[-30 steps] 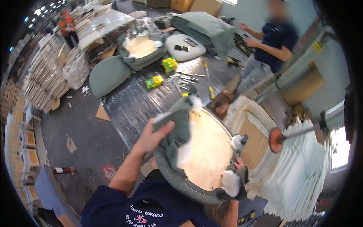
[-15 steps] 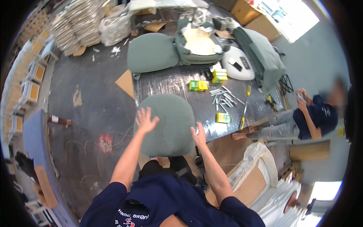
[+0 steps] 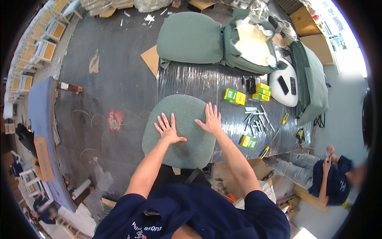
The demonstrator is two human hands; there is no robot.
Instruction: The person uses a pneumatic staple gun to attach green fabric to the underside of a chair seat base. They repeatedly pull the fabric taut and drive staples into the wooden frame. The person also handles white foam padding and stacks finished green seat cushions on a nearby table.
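A green fabric-covered seat cushion [image 3: 181, 115] lies right in front of me, at the near left corner of the plastic-wrapped work table [image 3: 187, 79]. My left hand [image 3: 168, 130] rests flat on its middle with the fingers spread. On the cushion's right edge lies my right hand [image 3: 211, 119], open, fingers pointing away from me. Neither hand grips anything. The cushion's underside is hidden.
Right of the cushion are metal rods [image 3: 258, 121], small yellow-green boxes [image 3: 234, 96] and a yellow-handled screwdriver [image 3: 284, 118]. Further back sit another green cushion [image 3: 191, 38] and a pale padded piece [image 3: 254, 42]. A seated person [image 3: 332, 175] is at the right.
Both hands have come down onto the cushion, the right one shifting onto its right edge. My view has swung, so the table's things appear further right.
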